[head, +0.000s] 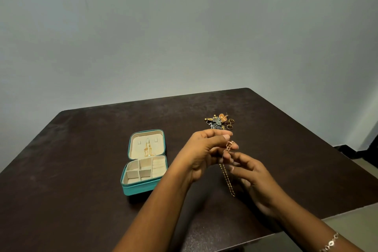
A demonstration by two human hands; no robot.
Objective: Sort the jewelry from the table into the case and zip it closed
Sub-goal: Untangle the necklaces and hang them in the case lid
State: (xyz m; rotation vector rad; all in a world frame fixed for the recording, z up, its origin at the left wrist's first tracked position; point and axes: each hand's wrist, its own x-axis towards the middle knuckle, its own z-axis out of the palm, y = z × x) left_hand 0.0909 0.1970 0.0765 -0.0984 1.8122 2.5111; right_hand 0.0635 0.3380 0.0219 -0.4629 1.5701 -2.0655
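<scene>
pile of jewelry [219,121] too small, pieces blur together, near edge tucked behind left hand [204,149]. top of chain [226,176] lost among fingers, honestly can't tell if right hand [253,180] grips it. necklace in lid [147,149] = tiny gold squiggle. bracelet [330,242] and both forearms chopped by bottom edge. table [81,149] clipped left and right.

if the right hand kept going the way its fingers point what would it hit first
Probably the gold chain hanging from the grip of the left hand: the right hand points up and left, straight at it, with the left fingers just behind. It may be touching the chain; depth is unclear.
</scene>
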